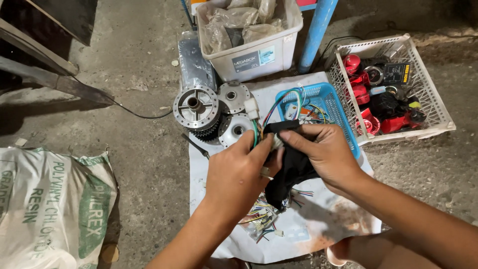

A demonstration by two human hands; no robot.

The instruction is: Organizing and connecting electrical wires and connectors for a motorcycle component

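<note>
Beyond the two hands, farthest from them, a white rectangular plastic tub (pixel 259 55) holds crumpled clear plastic bags, and off to the right of the grip a white slatted plastic basket (pixel 438 112) is filled with red and black motor parts. Just behind the fingers a small blue perforated plastic basket (pixel 343 119) carries a few small parts and loops of coloured wire. Left of the grip, and a little beyond it, round grey metal drum-shaped parts (pixel 196 107) lie partly on a stained white sheet (pixel 308 229) spread over the concrete. Both hands meet over that sheet: the left hand (pixel 234 177) pinches thumb and fingers shut on a small white plastic connector (pixel 277 141) of a black-sleeved bundle of coloured wires (pixel 291 169), and the right hand (pixel 328 152) closes its fingers around the black sleeve at the same spot. Below the grip, loose wire ends with small plugs trail on the sheet.
</note>
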